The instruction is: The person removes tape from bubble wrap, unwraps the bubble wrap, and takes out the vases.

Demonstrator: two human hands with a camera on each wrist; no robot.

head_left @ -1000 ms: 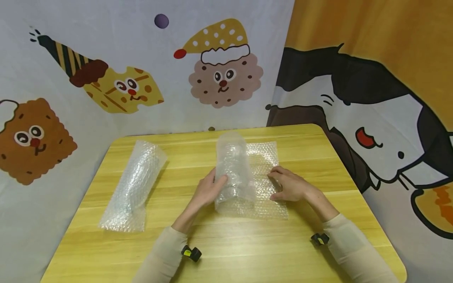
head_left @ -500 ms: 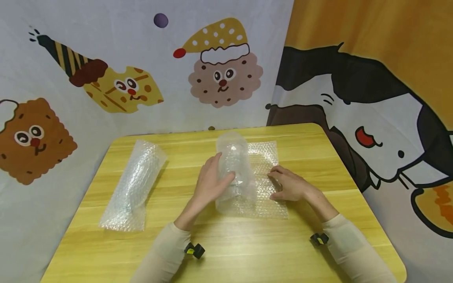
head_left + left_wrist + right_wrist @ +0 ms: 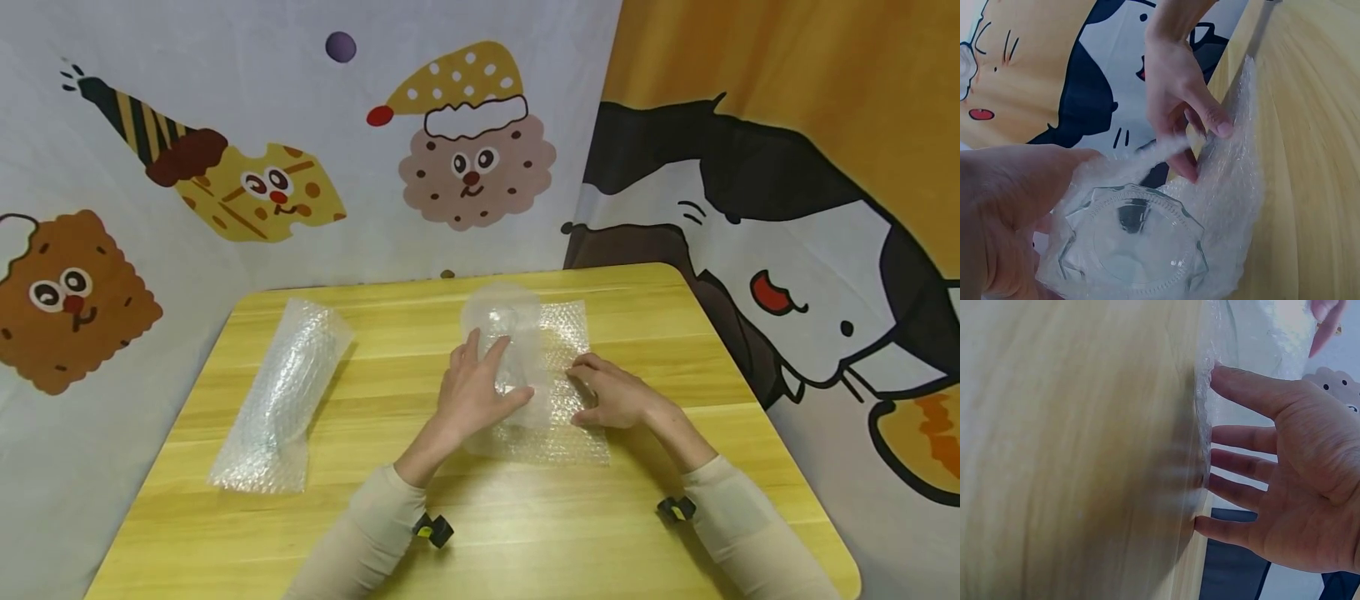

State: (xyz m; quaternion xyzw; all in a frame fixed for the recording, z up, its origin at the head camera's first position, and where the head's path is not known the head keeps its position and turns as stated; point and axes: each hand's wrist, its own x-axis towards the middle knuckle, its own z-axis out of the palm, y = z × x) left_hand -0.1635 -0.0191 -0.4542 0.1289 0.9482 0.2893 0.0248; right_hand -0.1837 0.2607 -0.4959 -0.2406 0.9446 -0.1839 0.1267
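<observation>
A sheet of bubble wrap (image 3: 567, 332) lies right of the table's middle, its left part folded over a clear glass object (image 3: 1129, 247). In the left wrist view the glass shows a round, scalloped end; its full shape is hidden under the wrap. My left hand (image 3: 476, 392) rests on the folded layer with fingers spread, over the glass. On the flat right part of the sheet, my right hand (image 3: 618, 393) touches the wrap with its fingertips and thumb. The right wrist view shows those fingers (image 3: 1238, 464) extended and apart, tips against the wrap.
Another bubble-wrapped bundle (image 3: 288, 396), long and slanted, lies on the left of the wooden table (image 3: 540, 525); its contents are unclear. A cartoon-printed cloth (image 3: 300, 67) hangs behind the table and along its sides.
My left hand has moved right, from gripping the wrap's left side to lying over the top. The folded layer has shifted right with the glass. My right hand stays in place.
</observation>
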